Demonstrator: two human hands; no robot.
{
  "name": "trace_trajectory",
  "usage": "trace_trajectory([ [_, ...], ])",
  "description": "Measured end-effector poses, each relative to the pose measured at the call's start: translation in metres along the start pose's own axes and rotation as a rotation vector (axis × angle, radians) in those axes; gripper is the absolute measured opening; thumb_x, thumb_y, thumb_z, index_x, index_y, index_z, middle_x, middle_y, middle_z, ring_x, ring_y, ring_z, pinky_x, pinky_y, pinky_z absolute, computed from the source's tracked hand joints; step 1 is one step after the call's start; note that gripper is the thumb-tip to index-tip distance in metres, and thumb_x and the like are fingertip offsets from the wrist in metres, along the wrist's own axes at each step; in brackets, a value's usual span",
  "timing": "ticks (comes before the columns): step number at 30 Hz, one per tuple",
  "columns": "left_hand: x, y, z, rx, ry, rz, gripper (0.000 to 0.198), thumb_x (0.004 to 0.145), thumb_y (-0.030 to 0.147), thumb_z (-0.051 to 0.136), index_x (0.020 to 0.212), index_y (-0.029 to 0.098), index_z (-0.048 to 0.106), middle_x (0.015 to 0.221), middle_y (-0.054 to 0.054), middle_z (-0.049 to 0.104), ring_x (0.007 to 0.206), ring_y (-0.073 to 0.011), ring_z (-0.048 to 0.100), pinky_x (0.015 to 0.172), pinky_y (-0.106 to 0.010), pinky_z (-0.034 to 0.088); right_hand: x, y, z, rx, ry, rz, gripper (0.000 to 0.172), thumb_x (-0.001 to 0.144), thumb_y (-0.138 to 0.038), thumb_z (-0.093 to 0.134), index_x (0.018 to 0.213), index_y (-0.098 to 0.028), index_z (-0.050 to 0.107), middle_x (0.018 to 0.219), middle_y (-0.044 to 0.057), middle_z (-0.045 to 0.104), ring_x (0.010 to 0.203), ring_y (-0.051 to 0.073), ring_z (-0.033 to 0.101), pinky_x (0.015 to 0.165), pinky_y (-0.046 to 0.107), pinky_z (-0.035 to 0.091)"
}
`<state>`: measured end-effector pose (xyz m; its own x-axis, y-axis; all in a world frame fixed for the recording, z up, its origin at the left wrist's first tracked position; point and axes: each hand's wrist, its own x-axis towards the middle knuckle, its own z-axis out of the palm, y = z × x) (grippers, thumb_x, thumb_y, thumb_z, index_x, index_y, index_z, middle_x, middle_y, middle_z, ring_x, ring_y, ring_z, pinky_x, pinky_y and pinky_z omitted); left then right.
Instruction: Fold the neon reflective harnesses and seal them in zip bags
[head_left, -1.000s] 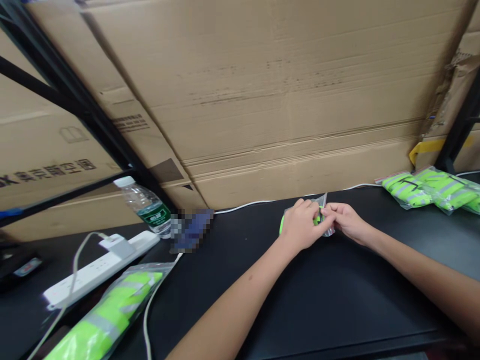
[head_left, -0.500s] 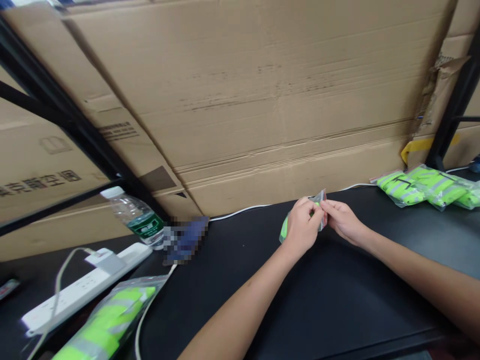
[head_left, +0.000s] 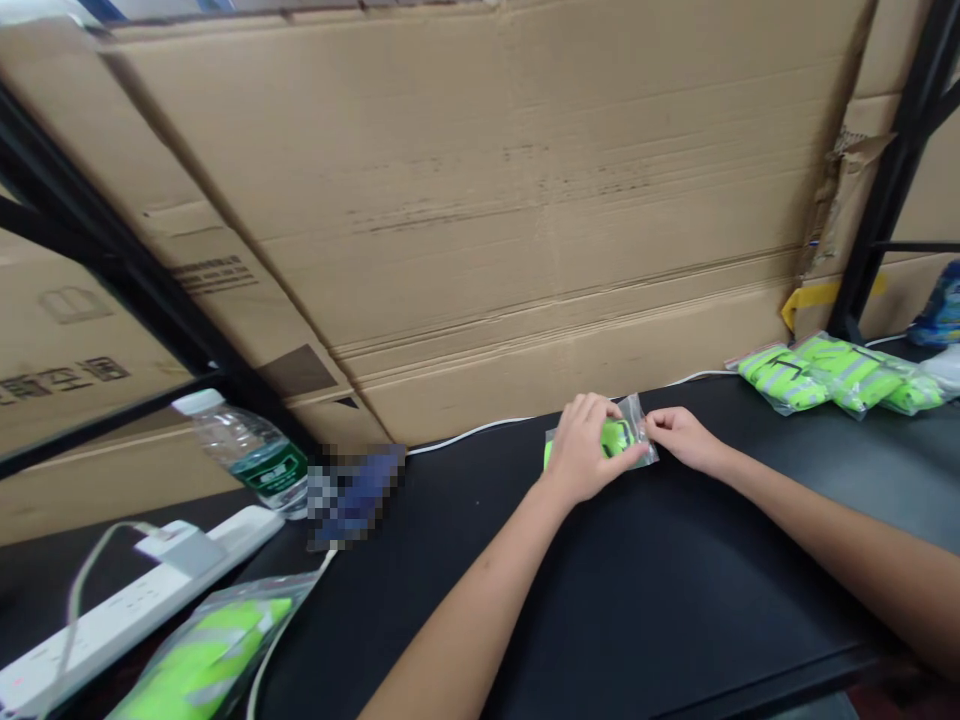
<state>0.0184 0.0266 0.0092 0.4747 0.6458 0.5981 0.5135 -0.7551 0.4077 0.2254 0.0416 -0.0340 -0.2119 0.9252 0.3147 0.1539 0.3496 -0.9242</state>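
Observation:
A clear plastic bag with a folded neon-green item [head_left: 618, 437] in it lies on the black table [head_left: 465, 560], near its back edge. My left hand [head_left: 583, 450] rests over the bag's left and middle part, fingers spread and thumb reaching toward the bag's right end. At that right end, my right hand [head_left: 679, 437] has its thumb and fingertips pinched together on the edge of the clear plastic. Part of the green item is hidden under my left hand.
Several bagged green items [head_left: 847, 372] lie at the back right. On the left are another bagged green item [head_left: 217, 650], a white power strip [head_left: 105, 615], a water bottle [head_left: 255, 455] and a blurred-out blue object [head_left: 364, 495]. Cardboard [head_left: 480, 220] stands behind.
My left hand has opened from a pinch and lies flatter over the bag, showing more green. The bag is lower and flatter. My right hand stays at its edge. The view has shifted slightly right.

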Motion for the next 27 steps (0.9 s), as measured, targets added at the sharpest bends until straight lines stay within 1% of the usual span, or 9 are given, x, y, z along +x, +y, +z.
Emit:
trace_trajectory([
  [3,-0.002,-0.021,-0.003,0.235,-0.208,-0.016,0.099,0.057,0.072,0.08,0.135,0.02,0.05,0.137,-0.018,0.056,0.13,-0.0409,0.048,0.109,-0.055,0.033,0.0,-0.002,-0.01,-0.18,0.031,-0.103,0.02,0.073,-0.039,0.075,0.065,-0.021,0.069,0.076,0.003,0.067,0.073,0.019,0.059,0.076,0.036,0.048],
  [5,-0.004,-0.034,-0.002,0.29,-0.327,-0.119,0.111,0.054,0.074,0.079,0.144,0.019,0.044,0.141,-0.02,0.054,0.129,-0.0448,0.05,0.107,-0.058,0.035,0.0,-0.007,-0.013,-0.264,0.048,-0.172,0.011,0.07,-0.032,0.076,0.076,-0.024,0.074,0.092,0.005,0.069,0.088,0.023,0.061,0.087,0.04,0.047],
  [8,-0.006,-0.041,0.001,0.327,-0.348,-0.178,0.097,0.067,0.067,0.074,0.145,0.019,0.043,0.139,-0.019,0.057,0.124,-0.0428,0.055,0.1,-0.057,0.042,-0.001,-0.015,-0.01,-0.333,0.079,-0.234,0.019,0.07,-0.025,0.073,0.089,-0.026,0.075,0.103,0.007,0.066,0.1,0.025,0.059,0.095,0.042,0.045],
  [10,-0.006,-0.037,0.004,0.35,-0.297,-0.151,0.087,0.072,0.061,0.072,0.143,0.019,0.045,0.134,-0.017,0.06,0.122,-0.0403,0.056,0.098,-0.054,0.044,-0.001,-0.018,-0.007,-0.358,0.09,-0.23,0.016,0.073,-0.025,0.071,0.088,-0.026,0.075,0.099,0.007,0.065,0.095,0.024,0.06,0.092,0.041,0.045],
  [13,-0.007,-0.031,0.006,0.364,-0.247,-0.116,0.078,0.074,0.055,0.071,0.139,0.021,0.047,0.128,-0.014,0.062,0.118,-0.0372,0.057,0.096,-0.05,0.046,-0.002,-0.018,-0.003,-0.368,0.082,-0.157,0.011,0.079,-0.034,0.071,0.082,-0.024,0.074,0.084,0.004,0.066,0.072,0.019,0.059,0.074,0.035,0.048],
  [18,-0.008,-0.029,0.009,0.392,-0.203,-0.041,0.071,0.076,0.052,0.07,0.136,0.022,0.047,0.123,-0.012,0.062,0.114,-0.0348,0.058,0.092,-0.047,0.046,-0.003,-0.012,0.001,-0.283,0.005,0.046,0.037,0.086,-0.055,0.062,0.09,-0.02,0.074,0.059,-0.001,0.061,0.042,0.013,0.05,0.043,0.027,0.039],
  [21,-0.009,-0.029,0.01,0.384,-0.173,0.004,0.07,0.074,0.047,0.071,0.135,0.022,0.047,0.124,-0.012,0.062,0.114,-0.0338,0.057,0.093,-0.047,0.045,-0.001,-0.009,0.006,-0.217,-0.026,0.125,0.041,0.083,-0.059,0.065,0.09,-0.018,0.072,0.054,-0.003,0.058,0.033,0.01,0.042,0.035,0.025,0.032],
  [24,-0.01,-0.025,0.014,0.392,-0.151,0.065,0.073,0.072,0.041,0.073,0.136,0.022,0.044,0.127,-0.012,0.06,0.116,-0.0337,0.056,0.094,-0.047,0.044,0.001,-0.009,0.009,-0.196,0.026,0.129,0.044,0.071,-0.056,0.078,0.09,-0.017,0.071,0.064,0.0,0.065,0.041,0.011,0.048,0.04,0.025,0.038],
  [27,-0.009,-0.02,0.021,0.43,-0.106,0.071,0.076,0.072,0.038,0.074,0.138,0.02,0.041,0.13,-0.015,0.059,0.117,-0.035,0.054,0.096,-0.048,0.042,0.002,-0.014,0.006,-0.229,0.161,0.091,0.043,0.062,-0.05,0.085,0.085,-0.017,0.07,0.081,0.005,0.071,0.067,0.018,0.061,0.06,0.03,0.049],
])
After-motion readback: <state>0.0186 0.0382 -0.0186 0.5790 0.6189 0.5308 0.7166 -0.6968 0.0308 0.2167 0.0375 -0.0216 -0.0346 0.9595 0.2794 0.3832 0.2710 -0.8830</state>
